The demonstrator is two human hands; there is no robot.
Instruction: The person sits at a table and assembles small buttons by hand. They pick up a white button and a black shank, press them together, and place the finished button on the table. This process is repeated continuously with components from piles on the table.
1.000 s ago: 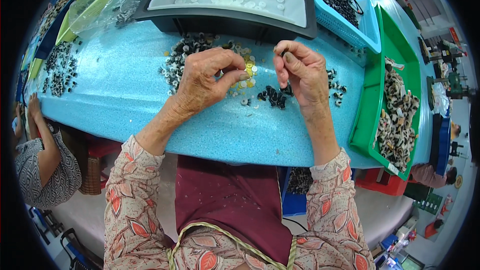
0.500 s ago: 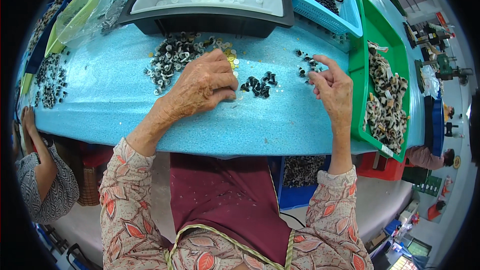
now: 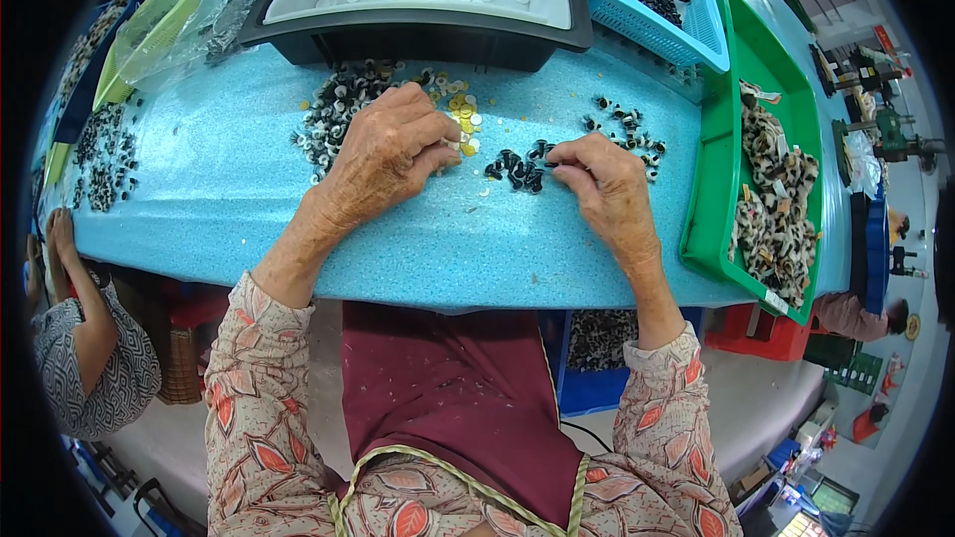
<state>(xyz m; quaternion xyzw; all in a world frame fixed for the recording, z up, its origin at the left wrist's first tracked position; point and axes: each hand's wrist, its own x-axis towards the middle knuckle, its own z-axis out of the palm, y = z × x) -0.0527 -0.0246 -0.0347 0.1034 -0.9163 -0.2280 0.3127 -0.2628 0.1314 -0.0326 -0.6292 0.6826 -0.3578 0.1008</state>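
My left hand point(image 3: 393, 144) is closed in a pinch beside a mixed heap of black pieces with white rings point(image 3: 343, 109); whatever its fingertips hold is too small to make out. Yellow and white discs point(image 3: 468, 123) lie just past those fingers. At a small cluster of shiny black stemmed pieces point(image 3: 517, 171), my right hand point(image 3: 605, 179) has thumb and forefinger pinched on one dark piece at the cluster's right edge. Farther right, several black pieces with white rings point(image 3: 627, 121) are scattered on the blue tabletop point(image 3: 448, 249).
A black tray point(image 3: 418, 44) lined in white holds pale discs. To the right stand a light-blue basket point(image 3: 696, 35) of black pieces and a green tray point(image 3: 708, 199) of spotted furry pieces. A yellow-green basket point(image 3: 111, 89) and another person's arm point(image 3: 85, 298) are at left.
My right hand has come left from the scattered ringed pieces to the black cluster, its fingers closing on a piece. My left hand has shifted slightly left and stays pinched.
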